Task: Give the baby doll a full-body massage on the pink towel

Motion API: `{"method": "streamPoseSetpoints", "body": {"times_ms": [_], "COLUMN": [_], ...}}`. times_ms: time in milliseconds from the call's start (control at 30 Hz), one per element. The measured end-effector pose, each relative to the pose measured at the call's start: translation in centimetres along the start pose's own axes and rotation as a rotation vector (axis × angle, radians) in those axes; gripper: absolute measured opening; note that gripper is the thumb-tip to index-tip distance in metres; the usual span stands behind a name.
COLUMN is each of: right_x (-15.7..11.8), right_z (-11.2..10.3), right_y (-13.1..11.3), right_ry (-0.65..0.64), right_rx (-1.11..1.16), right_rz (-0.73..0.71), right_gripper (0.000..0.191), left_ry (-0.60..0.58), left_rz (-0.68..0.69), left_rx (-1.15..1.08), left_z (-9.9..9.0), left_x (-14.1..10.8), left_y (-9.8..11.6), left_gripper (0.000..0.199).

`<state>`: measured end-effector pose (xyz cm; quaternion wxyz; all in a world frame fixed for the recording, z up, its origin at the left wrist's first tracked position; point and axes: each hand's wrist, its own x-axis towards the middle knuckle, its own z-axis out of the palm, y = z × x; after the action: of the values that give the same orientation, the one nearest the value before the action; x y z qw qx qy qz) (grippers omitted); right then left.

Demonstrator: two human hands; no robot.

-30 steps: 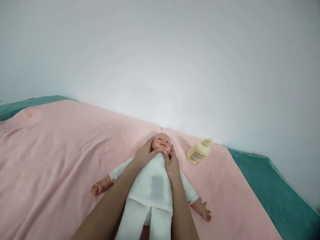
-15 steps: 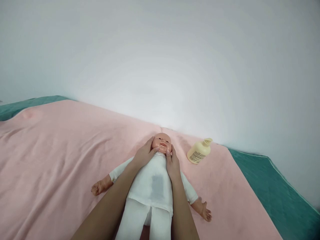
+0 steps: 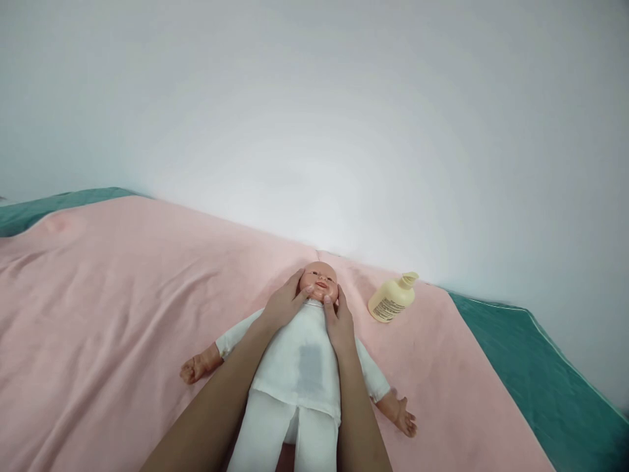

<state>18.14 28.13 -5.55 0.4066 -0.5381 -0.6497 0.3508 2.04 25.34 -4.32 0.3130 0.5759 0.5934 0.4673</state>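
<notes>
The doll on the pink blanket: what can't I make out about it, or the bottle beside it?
All in the head view:
Feet of the doll: cut off by the bottom edge.
Sides of the doll's head: partly covered by the left hand and the right hand.
Lettering on the bottle: too small to read.

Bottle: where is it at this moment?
In the head view, the bottle is on the pink cloth, right of the doll's head and the right hand, near the wall.

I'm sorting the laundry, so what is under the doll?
Pink cloth shows on both sides of the doll, seemingly supporting it; whatever lies directly beneath its body is covered.
</notes>
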Motion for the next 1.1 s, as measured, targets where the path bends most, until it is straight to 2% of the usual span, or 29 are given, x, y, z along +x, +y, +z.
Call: {"method": "streamPoseSetpoints", "body": {"times_ms": [200,667,967,1100], "right_x": [-0.1,0.3,0.4,0.5], "right_z": [0.3,0.0,-0.1,-0.1], "right_y": [0.0,0.8,1.1,1.1], "right_ry": [0.004,0.011,0.007,0.003], "right_rx": [0.034,0.016,-0.005,0.010], "right_rz": [0.027,-0.033,-0.029,-0.034], "right_gripper": [0.076,0.070,0.081,0.083], "left_ry": [0.009,-0.016,0.028,0.024], "left_rz": [0.003,0.009,0.049,0.040], "left_rx": [0.027,0.057,0.011,0.056], "left_z": [0.0,0.2,0.6,0.6], "left_x": [0.0,0.3,0.5,0.6], "left_y": [0.4,-0.3,-0.9,-1.0], "left_gripper": [0.069,0.059,0.056,0.058]}}
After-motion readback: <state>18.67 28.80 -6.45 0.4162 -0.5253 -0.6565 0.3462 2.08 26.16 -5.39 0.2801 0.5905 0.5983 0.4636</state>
